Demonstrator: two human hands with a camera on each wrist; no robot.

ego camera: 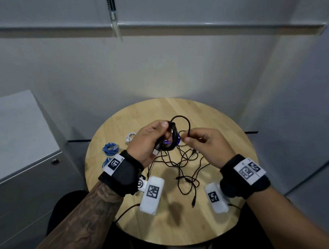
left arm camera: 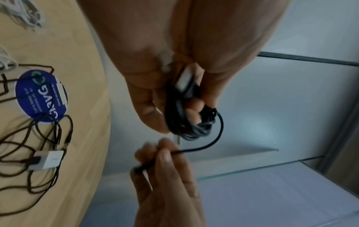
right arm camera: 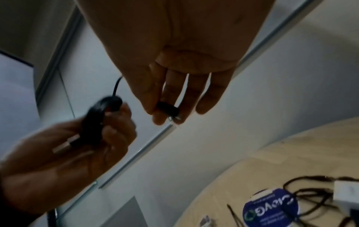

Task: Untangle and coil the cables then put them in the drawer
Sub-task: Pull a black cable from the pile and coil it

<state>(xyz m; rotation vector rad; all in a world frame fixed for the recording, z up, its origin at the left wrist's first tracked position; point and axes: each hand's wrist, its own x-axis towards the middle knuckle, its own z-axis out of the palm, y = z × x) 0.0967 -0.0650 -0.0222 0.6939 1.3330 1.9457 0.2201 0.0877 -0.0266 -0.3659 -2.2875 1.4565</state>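
A coiled black cable [ego camera: 171,137] is gripped in the left hand [ego camera: 149,141] above the middle of the round wooden table [ego camera: 212,122], with the fingers curled round the bundle and its silver USB plug [ego camera: 155,152] pointing back toward the wrist. The free end of the same cable is arched up from the coil and is pinched between the thumb and fingertips of the right hand [ego camera: 205,143], just right of the left hand; in the right wrist view the small black plug [right arm camera: 168,108] is seen held at those fingertips. On the table below the hands, a tangle of thin black cables [ego camera: 182,164] is spread toward the near edge, with a round blue sticker [left arm camera: 41,96] and a small white adapter [left arm camera: 48,159] lying among them. A coiled white cable [ego camera: 130,137] is laid to the left of the hands, and two coiled blue cables [ego camera: 110,148] are set near the left edge. A grey drawer cabinet [ego camera: 28,151] is placed left of the table, its drawer seen closed.
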